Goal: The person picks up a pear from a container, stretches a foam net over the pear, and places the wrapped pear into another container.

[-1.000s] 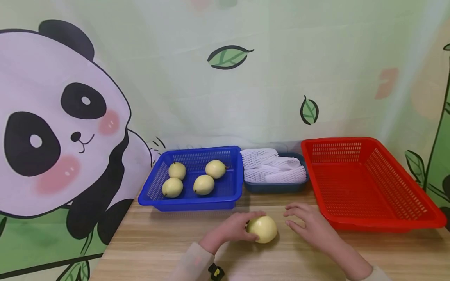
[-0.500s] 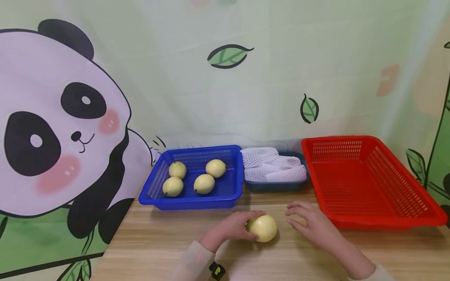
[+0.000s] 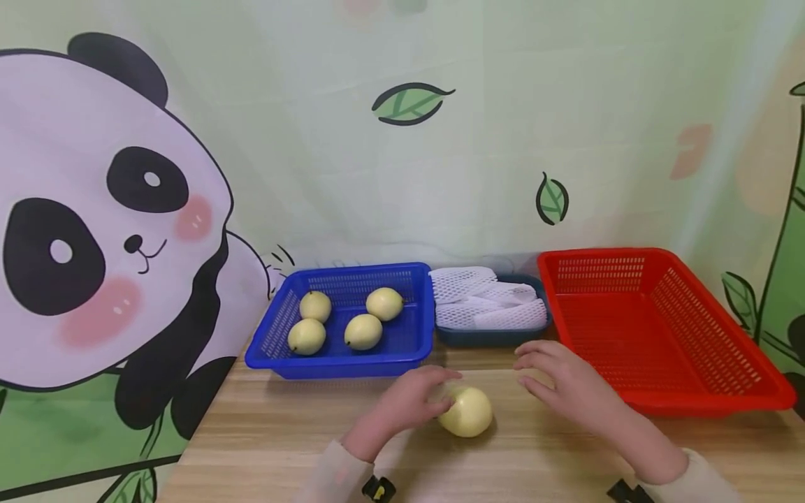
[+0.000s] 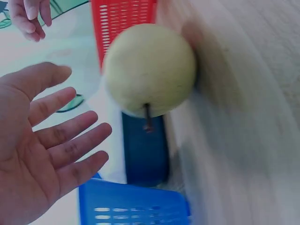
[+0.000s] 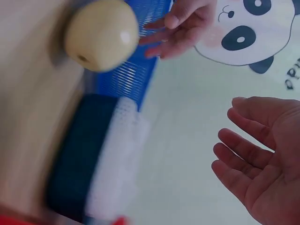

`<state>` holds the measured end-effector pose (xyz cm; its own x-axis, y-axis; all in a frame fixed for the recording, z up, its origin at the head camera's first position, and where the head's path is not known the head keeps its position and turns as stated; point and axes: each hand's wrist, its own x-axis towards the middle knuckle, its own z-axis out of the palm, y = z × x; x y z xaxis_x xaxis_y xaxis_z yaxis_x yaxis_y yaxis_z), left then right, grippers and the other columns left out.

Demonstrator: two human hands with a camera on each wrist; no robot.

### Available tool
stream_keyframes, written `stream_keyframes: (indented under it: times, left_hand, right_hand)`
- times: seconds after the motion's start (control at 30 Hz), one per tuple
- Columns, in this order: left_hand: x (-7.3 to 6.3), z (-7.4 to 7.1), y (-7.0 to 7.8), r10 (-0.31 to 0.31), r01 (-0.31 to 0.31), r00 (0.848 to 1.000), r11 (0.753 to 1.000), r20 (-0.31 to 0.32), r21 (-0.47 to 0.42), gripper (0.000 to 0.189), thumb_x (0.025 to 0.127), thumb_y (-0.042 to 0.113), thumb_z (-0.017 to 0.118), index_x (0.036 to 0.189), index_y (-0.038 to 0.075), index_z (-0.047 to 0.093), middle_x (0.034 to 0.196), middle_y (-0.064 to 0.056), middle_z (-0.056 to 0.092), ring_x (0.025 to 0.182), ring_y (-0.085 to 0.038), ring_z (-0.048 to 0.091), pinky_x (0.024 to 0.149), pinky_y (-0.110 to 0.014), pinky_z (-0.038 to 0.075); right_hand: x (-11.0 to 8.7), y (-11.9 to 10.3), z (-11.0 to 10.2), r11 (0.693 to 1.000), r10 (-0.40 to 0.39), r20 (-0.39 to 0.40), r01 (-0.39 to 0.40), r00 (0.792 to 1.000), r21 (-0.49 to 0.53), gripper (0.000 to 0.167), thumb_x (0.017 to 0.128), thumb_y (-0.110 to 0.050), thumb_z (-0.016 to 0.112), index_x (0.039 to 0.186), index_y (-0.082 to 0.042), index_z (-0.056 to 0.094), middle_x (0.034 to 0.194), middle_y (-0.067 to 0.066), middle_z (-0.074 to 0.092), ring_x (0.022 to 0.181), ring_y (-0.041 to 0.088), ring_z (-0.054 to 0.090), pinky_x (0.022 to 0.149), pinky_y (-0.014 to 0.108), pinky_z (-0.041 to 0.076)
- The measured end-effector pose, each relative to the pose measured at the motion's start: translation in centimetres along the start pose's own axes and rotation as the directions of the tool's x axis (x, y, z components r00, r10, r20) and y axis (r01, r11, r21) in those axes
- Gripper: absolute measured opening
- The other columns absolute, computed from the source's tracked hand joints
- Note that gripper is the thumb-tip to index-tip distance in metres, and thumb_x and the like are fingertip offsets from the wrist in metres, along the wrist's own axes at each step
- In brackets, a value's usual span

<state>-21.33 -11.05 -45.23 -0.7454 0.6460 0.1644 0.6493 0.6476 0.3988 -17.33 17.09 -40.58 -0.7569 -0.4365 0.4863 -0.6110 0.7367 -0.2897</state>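
Note:
A pale yellow pear (image 3: 468, 413) lies on the wooden table in front of the baskets; its stem shows in the left wrist view. Just left of the pear is my left hand (image 3: 411, 399), its fingers extended and apart from the fruit, as the left wrist view shows a gap between palm and pear (image 4: 150, 70). To the right of the pear hovers my right hand (image 3: 569, 381), relaxed and holding nothing. In the right wrist view its fingers (image 5: 239, 159) are loosely spread, away from the pear (image 5: 103, 35).
At the back left stands a blue basket (image 3: 352, 365) with several pears in it. Beside it, a dark blue tray (image 3: 493, 338) holds white foam net sleeves (image 3: 490, 300). A large red basket (image 3: 629, 335) stands at the right. Behind hangs a panda-printed cloth (image 3: 490, 140).
My left hand has let go of the pear and lifted slightly off it to the left. My right hand has risen a little. The pear stays on the table.

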Motion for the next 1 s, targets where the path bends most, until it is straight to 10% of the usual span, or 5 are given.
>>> stream_keyframes:
  times: [0.4,1.0]
  left_hand:
    - [-3.1,-2.8,2.0,0.015,-0.019,0.999,0.995,-0.049,-0.096,0.027,0.099,0.016,0.064,0.123,0.006,0.071,0.121,-0.008,0.076,0.104,-0.024,0.072,0.095,-0.032,0.057]
    - [-4.3,-2.1,4.6,0.113,-0.108,0.993,0.987,0.037,-0.115,0.023,0.099,0.013,0.063,0.116,0.002,0.073,0.112,-0.008,0.078,0.095,-0.016,0.073,0.088,-0.023,0.057]
  right_hand:
    - [7.9,1.4,-4.8,0.997,0.079,0.204,-0.073,0.976,-0.035,0.034,0.090,-0.018,0.077,0.121,-0.007,0.070,0.127,0.018,0.069,0.119,0.038,0.064,0.099,0.053,0.056]
    - [16.9,8.0,2.7,0.964,0.261,0.398,-0.262,0.879,-0.054,0.050,0.094,-0.011,0.069,0.141,0.000,0.058,0.144,0.025,0.059,0.136,0.044,0.054,0.115,0.057,0.043]
